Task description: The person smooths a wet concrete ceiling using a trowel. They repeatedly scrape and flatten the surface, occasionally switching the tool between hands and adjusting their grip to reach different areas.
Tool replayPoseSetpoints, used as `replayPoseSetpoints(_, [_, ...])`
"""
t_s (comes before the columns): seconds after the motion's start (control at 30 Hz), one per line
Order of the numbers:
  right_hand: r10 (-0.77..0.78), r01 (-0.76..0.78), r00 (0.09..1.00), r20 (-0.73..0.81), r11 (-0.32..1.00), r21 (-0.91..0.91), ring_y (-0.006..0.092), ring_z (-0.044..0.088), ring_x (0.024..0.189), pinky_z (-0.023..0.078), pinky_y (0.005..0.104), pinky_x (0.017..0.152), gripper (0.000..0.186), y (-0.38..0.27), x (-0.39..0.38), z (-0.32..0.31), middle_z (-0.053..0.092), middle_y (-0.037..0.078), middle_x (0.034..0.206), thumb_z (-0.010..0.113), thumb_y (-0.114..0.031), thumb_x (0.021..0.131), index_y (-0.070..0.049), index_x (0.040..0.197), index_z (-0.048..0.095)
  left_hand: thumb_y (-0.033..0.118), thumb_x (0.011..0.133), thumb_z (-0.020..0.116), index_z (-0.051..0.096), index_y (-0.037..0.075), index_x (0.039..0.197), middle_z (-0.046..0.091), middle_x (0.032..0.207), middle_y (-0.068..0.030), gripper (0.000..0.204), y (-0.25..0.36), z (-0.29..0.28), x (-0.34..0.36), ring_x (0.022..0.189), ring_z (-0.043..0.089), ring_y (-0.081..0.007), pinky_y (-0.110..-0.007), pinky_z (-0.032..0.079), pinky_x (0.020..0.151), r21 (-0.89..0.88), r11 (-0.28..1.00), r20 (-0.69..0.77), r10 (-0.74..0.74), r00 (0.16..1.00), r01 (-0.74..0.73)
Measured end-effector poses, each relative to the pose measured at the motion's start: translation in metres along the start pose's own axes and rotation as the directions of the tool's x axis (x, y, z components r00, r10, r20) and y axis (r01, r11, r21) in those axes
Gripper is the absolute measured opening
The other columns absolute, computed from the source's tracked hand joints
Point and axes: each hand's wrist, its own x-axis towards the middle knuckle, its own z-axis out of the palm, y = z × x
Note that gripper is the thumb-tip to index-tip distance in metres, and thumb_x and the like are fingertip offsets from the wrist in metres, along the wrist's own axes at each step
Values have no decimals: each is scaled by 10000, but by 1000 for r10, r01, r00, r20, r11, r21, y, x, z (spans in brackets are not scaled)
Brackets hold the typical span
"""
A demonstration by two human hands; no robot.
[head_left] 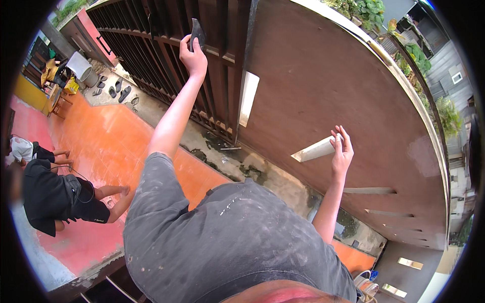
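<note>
My left hand (pixel 193 61) is raised in front of the dark slatted metal gate (pixel 166 50). Its fingers and thumb close around a thin, flat, dark piece (pixel 197 34) with a pointed upper corner; what kind of thing it is cannot be made out. My right hand (pixel 342 151) is held up at the right, fingers loosely bent and apart, with nothing visible in it. Behind it stands the brown wall (pixel 313 76), and one of the wall's pale slots (pixel 313 149) lies just beside the fingers.
At the left, a person in black (pixel 60 194) and another in a white top (pixel 22 149) sit beside the orange floor (pixel 111 126). Several dark sandals (pixel 118 85) lie near a grey bucket (pixel 89 77). A wet concrete strip (pixel 268 171) runs along the wall's foot.
</note>
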Motion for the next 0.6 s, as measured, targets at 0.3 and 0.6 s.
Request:
replayPoseSetpoints(0.3, [79,-84,995,-60,992,-96,220,659,1290,554,356,1031,387,21,-20,-24,645,98,1457,547,-154,1124,-26,1486,589,77,1036,645,590,15,1191,580,1190,-131,176,-21,49,1,1114,597,-304,-416,491,974,99,982,-105,169,980,-158])
replayPoseSetpoints(0.6, [91,-93,995,-31,992,-79,230,660,1280,535,363,1031,395,24,-26,-11,641,105,1442,567,-131,1105,-16,1482,583,135,1021,662,593,-15,1106,610,1098,-172,186,-31,49,-5,1032,626,-372,-465,499,920,165,976,-64,152,986,-139])
